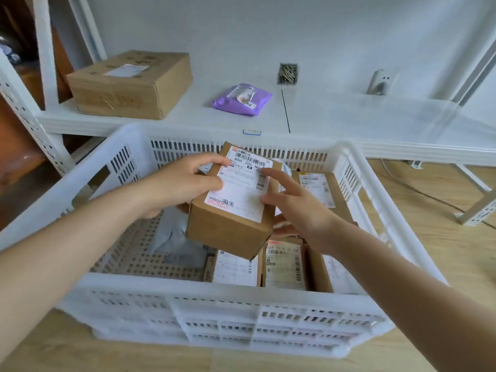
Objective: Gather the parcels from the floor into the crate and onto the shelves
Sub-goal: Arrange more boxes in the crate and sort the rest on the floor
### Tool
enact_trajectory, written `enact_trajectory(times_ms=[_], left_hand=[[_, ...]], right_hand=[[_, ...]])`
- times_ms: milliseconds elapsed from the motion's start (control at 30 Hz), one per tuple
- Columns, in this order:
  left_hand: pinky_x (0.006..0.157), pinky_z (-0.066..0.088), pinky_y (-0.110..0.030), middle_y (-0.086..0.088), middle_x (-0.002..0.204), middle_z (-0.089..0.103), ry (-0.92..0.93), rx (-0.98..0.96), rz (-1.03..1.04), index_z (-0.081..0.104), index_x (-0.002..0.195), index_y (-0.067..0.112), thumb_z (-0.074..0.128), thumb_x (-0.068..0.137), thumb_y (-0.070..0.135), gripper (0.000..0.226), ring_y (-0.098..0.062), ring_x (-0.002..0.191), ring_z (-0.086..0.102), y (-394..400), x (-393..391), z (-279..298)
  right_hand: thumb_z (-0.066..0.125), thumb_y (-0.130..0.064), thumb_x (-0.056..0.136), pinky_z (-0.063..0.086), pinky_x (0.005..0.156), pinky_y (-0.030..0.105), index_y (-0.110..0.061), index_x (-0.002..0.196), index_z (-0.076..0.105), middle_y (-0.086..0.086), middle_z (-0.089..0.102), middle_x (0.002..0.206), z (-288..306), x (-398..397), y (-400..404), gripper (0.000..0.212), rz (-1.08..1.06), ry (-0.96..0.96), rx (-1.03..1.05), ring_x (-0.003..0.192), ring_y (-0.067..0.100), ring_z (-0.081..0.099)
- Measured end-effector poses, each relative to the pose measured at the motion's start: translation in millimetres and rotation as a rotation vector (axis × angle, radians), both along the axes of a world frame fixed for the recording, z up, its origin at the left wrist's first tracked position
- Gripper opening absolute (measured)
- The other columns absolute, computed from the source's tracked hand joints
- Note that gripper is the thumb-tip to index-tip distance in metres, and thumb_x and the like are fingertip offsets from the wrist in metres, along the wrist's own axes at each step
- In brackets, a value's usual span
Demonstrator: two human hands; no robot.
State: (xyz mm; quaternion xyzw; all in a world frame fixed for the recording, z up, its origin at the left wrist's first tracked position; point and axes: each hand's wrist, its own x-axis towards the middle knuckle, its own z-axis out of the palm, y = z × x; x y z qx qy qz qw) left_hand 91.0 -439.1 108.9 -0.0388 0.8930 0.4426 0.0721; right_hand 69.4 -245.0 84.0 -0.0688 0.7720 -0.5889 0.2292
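Here, from my remote seat, the left hand [185, 183] grips a small brown cardboard box with a white shipping label [236, 208], fingers curled over its top at nine o'clock, thumb apparently beneath. The right hand [298, 208] rests straight, spread fingers on the label's three o'clock edge; lower fingers seem to cup the underside. The box hangs tilted above the white slatted plastic crate [214, 288], over labelled cardboard parcels [284, 267] packed at five o'clock and a grey soft mailer [177, 237] at seven. I judge it light and rigid, its label slick; opposite side faces offer the best hold. At twelve o'clock, the white metal shelf [349, 116] carries a larger brown carton [128, 87] and a purple plastic pouch [241, 99].
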Motion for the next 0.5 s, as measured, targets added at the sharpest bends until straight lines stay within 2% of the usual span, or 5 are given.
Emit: enact_trajectory(times_ms=[100,200,300,400,500], left_hand=[[0.074,0.050,-0.031,-0.001,0.102,0.069,-0.175,0.005,-0.030,0.058,0.113,0.042,0.060,0.089,0.016,0.035,-0.020,0.090,0.066,-40,7,4],[0.096,0.039,-0.045,-0.003,0.104,0.068,-0.292,-0.025,-0.017,0.060,0.106,0.047,0.065,0.085,0.022,0.033,-0.019,0.097,0.062,-72,11,1],[0.104,0.035,-0.047,-0.001,0.109,0.062,-0.413,-0.027,-0.025,0.059,0.108,0.045,0.068,0.084,0.019,0.037,-0.015,0.100,0.058,-92,13,-18],[0.086,0.050,-0.039,-0.003,0.106,0.063,-0.483,-0.030,-0.052,0.055,0.110,0.046,0.068,0.083,0.011,0.047,-0.018,0.097,0.064,-103,13,-38],[0.076,0.053,-0.036,-0.008,0.109,0.063,-0.556,-0.034,-0.093,0.053,0.107,0.047,0.069,0.082,0.006,0.051,-0.022,0.095,0.067,-120,7,-47]], right_hand=[[0.050,-0.018,0.093,0.057,0.084,0.039,-0.046,0.124,0.044,0.006,0.058,0.103,-13,4,-33,0.042,0.104,-0.094,-0.007,0.083,0.025,0.061],[0.052,-0.017,0.092,0.057,0.082,0.036,-0.043,0.128,0.043,0.013,0.059,0.116,-22,6,-59,0.046,0.173,-0.167,-0.023,0.085,0.024,0.061],[0.054,-0.013,0.091,0.056,0.087,0.037,-0.036,0.134,0.043,0.018,0.060,0.118,-34,3,-79,0.050,0.240,-0.158,0.077,0.089,0.026,0.062],[0.053,-0.006,0.091,0.054,0.083,0.030,-0.029,0.138,0.041,-0.001,0.056,0.084,-43,-2,-93,0.053,0.322,-0.128,0.180,0.071,0.013,0.056],[0.052,-0.003,0.091,0.054,0.073,0.018,-0.028,0.138,0.044,-0.008,0.052,0.089,-49,-8,-107,0.054,0.368,-0.129,0.233,0.070,0.008,0.058]])
